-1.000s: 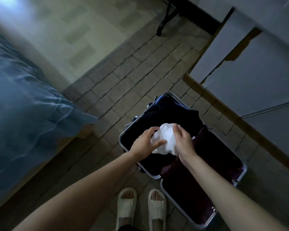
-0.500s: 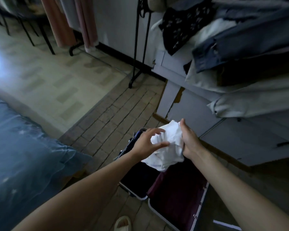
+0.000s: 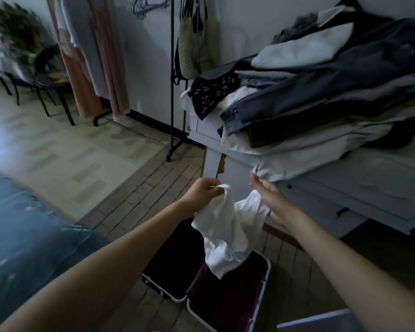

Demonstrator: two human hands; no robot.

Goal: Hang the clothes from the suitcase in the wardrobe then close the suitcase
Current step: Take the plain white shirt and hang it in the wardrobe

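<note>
Left hand (image 3: 201,192) pinches the white garment (image 3: 228,226) by its top, so it dangles lengthwise over the open suitcase (image 3: 265,271). Right hand (image 3: 271,200) is loose-fingered, touching its right edge. Hangers (image 3: 146,6) are far left.

My left hand (image 3: 203,191) pinches a corner of the white garment (image 3: 228,232), which hangs above the open suitcase (image 3: 225,305) on the floor. My right hand (image 3: 270,197), fingers straight, touches the cloth's other side. A pile of folded clothes (image 3: 321,92) covers the white cabinet (image 3: 359,185), its near edge just beyond my right hand. A clothes rack (image 3: 171,92) stands by the wall.
</note>
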